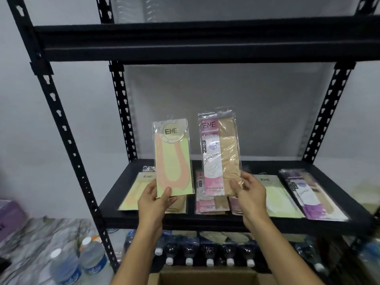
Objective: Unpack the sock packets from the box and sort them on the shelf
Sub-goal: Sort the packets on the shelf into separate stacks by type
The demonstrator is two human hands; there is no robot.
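Note:
My left hand holds a yellow-green sock packet with a peach sock outline upright by its bottom edge. My right hand grips a pink-and-beige sock packet upright by its lower right corner. Both packets hover over the black shelf. Flat on that shelf lie a yellow-green packet at the left, pink packets in the middle, another yellow-green packet and a purple packet at the right. The open cardboard box sits at the bottom, below my arms.
Black slotted uprights frame the rack, with another shelf beam above. Dark bottles with white caps fill the level below. Two clear water bottles stand on a marbled surface at the lower left.

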